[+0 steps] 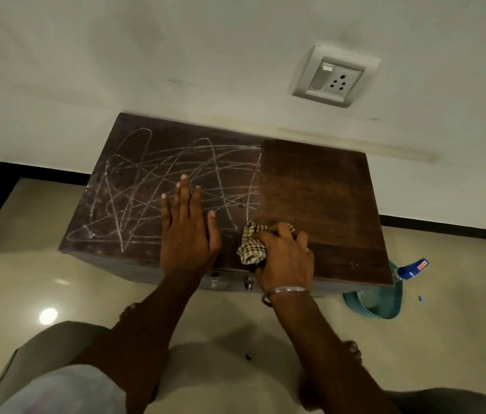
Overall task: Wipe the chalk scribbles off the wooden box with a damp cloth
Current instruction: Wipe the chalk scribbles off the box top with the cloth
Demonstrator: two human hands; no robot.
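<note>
Box (319,186): left hand (186,231) flat, right (285,255) clutches cloth (250,246).

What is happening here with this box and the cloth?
A person is wiping chalk off the top of a wooden box. The right hand holds a checked cloth near the front edge, where clean wood meets marked wood. The left hand lies flat on the top. The right part is clean; chalk scribbles cover the left part. A spray bottle is beside the box, at the right.
</note>
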